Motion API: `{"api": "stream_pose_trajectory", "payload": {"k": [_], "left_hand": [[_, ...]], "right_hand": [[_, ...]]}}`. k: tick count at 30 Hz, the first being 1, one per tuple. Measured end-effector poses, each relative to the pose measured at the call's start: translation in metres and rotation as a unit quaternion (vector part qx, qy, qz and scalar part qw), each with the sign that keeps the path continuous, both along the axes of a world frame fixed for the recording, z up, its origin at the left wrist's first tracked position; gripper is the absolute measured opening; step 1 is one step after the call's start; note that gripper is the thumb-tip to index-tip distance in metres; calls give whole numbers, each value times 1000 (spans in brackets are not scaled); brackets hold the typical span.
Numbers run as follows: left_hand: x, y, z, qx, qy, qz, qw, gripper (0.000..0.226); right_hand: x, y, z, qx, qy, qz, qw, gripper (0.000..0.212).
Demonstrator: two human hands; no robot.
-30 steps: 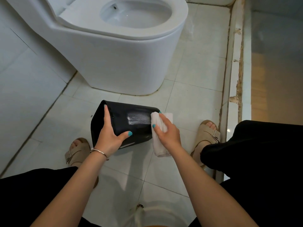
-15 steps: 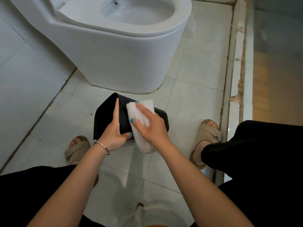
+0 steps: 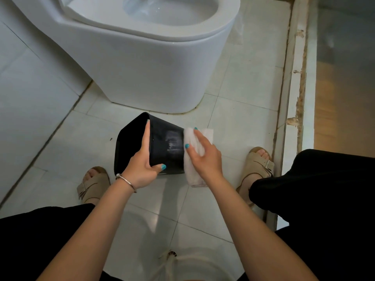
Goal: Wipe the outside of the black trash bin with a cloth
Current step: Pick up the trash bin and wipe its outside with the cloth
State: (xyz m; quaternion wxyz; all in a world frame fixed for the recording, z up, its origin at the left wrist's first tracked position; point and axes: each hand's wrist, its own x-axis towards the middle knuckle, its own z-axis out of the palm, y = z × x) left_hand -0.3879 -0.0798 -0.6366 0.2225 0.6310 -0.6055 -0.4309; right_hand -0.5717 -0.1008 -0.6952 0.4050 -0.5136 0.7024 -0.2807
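Wiping a tipped black trash bin (image 3: 162, 147) on the tiled floor (image 3: 233, 118).
Left hand (image 3: 142, 165) grip clamped on bin's rim; right hand (image 3: 205, 157) grip pressing white cloth (image 3: 194, 157) against bin's base end.

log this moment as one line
left hand steadies tipped black bin | right hand presses white cloth at bin's right end | streaky smear mid-side

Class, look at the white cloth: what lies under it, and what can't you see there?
The cloth lies on the right end of the tipped black bin, pressed by the right hand. The bin surface under it is covered; its lower end hangs free above the floor tiles.
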Motion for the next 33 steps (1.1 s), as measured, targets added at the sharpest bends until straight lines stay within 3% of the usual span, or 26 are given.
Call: {"api": "stream_pose_trajectory", "payload": {"k": [6,15,20,26,33], "left_hand": [[10,0,-4,9,9,-5,1000,117],[4,1,1,13,11,-21,1000,116],[6,-2,2,8,-18,-21,1000,119],[10,-3,-3,6,-26,-32,999,120],[10,3,1,13,-6,-41,999,118]], "right_hand": [[35,-1,28,-84,-42,120,988,53],[-19,-2,-8,23,-28,-34,999,52],[2,0,5,-4,-39,-19,999,54],[32,-4,42,-91,-74,98,988,52],[-4,-4,5,-7,-65,-24,998,51]]}}
